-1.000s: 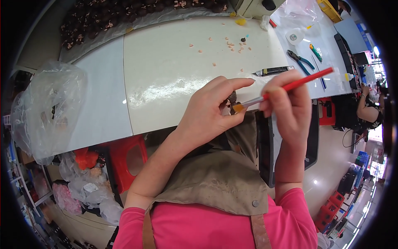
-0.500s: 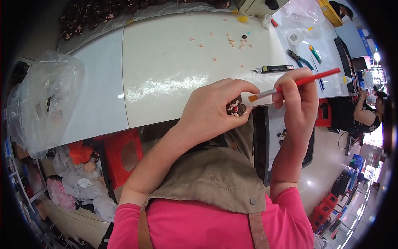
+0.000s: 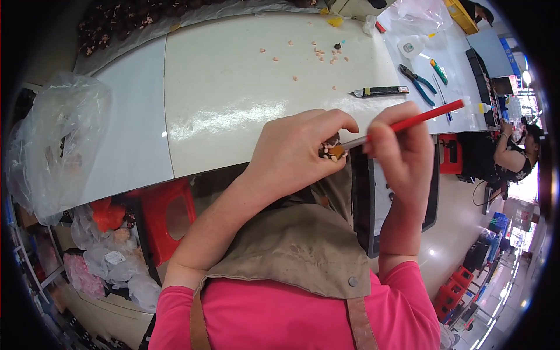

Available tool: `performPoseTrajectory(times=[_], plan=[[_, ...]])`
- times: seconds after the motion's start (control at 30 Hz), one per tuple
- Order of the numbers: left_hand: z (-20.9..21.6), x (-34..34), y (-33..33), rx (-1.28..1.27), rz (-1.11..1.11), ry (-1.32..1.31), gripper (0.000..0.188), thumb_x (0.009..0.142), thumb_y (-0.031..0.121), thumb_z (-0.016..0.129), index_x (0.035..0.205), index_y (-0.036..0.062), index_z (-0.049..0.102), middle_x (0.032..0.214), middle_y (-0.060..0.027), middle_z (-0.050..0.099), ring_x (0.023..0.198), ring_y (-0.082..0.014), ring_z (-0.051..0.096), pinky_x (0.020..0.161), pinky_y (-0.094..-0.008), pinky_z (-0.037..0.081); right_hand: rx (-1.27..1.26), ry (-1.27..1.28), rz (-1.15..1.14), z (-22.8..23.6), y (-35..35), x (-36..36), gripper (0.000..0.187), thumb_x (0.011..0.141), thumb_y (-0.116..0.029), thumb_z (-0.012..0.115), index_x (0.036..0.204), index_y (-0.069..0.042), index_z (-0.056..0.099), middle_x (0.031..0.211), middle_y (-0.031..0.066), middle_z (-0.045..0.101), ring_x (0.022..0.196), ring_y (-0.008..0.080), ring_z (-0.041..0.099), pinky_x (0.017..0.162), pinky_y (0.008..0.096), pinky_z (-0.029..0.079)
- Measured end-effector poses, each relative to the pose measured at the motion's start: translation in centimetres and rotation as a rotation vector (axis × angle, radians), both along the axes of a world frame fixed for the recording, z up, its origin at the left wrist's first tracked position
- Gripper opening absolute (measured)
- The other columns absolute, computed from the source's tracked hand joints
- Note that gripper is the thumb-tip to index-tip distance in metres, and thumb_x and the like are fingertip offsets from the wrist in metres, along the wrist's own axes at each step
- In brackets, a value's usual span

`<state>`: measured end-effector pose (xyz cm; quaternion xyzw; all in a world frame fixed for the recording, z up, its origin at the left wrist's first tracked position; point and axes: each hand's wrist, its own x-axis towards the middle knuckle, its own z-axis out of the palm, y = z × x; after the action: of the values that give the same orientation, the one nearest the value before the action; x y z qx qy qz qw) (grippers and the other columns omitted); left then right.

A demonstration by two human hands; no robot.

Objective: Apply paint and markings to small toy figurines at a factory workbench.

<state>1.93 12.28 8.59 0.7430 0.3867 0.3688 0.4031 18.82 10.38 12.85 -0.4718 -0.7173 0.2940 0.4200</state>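
Observation:
Between its thumb and fingers, my left hand (image 3: 296,140) grips a small brown figurine (image 3: 331,153) at the table's near edge. My right hand (image 3: 402,143) is closed around a red-handled paintbrush (image 3: 429,115). The brush's flat tan bristles lie against the figurine's front and cover part of it. My fingers hide the figurine's outer sides.
A craft knife (image 3: 380,91), pliers (image 3: 417,83) and a green cutter (image 3: 438,71) lie on the table (image 3: 227,70). Small pinkish bits (image 3: 319,52) are scattered farther back. Many brown figurines (image 3: 116,26) line the far left. A dark tray (image 3: 364,221) sits below the edge; a clear bag (image 3: 64,134) stands left.
The paintbrush has moved left and down, from just beside the figurine onto its front. My left hand keeps its grip; the whole view has shifted slightly.

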Motion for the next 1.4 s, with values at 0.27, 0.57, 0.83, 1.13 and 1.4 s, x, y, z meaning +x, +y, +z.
performPoseTrajectory(times=[0.27,0.57,0.83,1.13,1.4], plan=[[0.2,-0.4,0.0,-0.046,0.0,-0.002,0.026,0.069,0.007,0.067,0.095,0.0107,0.061,0.075,-0.0038,0.059,0.059,-0.0137,0.056,0.055,-0.0263,0.045,-0.001,-0.046,0.105,0.2,-0.7,-1.0,0.005,0.089,-0.003,0.052,0.087,-0.001,0.047,0.078,0.0049,0.053,0.062,0.0072,0.051,0.057,0.0189,0.041],[-0.2,-0.6,0.1,-0.04,0.042,-0.066,0.033,0.07,0.007,0.066,0.101,0.0104,0.056,0.074,-0.0031,0.054,0.063,-0.0128,0.052,0.059,-0.0259,0.043,-0.002,0.264,-0.054,0.4,-1.3,0.8,0.008,0.09,-0.007,0.054,0.091,-0.002,0.048,0.079,0.0041,0.054,0.066,0.0068,0.054,0.058,0.0173,0.043],[0.2,-0.2,0.1,-0.017,0.014,0.016,0.03,0.069,0.007,0.068,0.095,0.0091,0.053,0.069,-0.0023,0.051,0.058,-0.0135,0.049,0.055,-0.026,0.041,-0.042,0.396,-0.046,-0.9,-1.6,0.2,0.009,0.088,-0.005,0.055,0.091,-0.001,0.048,0.081,0.004,0.054,0.066,0.0075,0.055,0.059,0.0184,0.043],[1.2,0.3,0.0,-0.204,0.04,-0.101,0.027,0.069,0.002,0.072,0.089,0.0077,0.055,0.068,0.0043,0.047,0.058,-0.0028,0.043,0.052,-0.0193,0.036,-0.047,0.364,-0.158,1.0,-0.8,1.9,0.008,0.092,-0.011,0.048,0.088,-0.004,0.046,0.075,0.0037,0.05,0.059,0.0053,0.045,0.052,0.0176,0.037],[1.2,1.2,-0.2,-0.223,0.036,-0.168,0.028,0.072,0.005,0.073,0.095,0.0079,0.057,0.071,0.003,0.048,0.057,-0.003,0.041,0.052,-0.0187,0.035,-0.041,0.373,-0.067,0.1,0.8,2.0,0.009,0.092,-0.012,0.049,0.093,-0.002,0.046,0.079,0.0035,0.052,0.064,0.0058,0.053,0.055,0.0177,0.042]])
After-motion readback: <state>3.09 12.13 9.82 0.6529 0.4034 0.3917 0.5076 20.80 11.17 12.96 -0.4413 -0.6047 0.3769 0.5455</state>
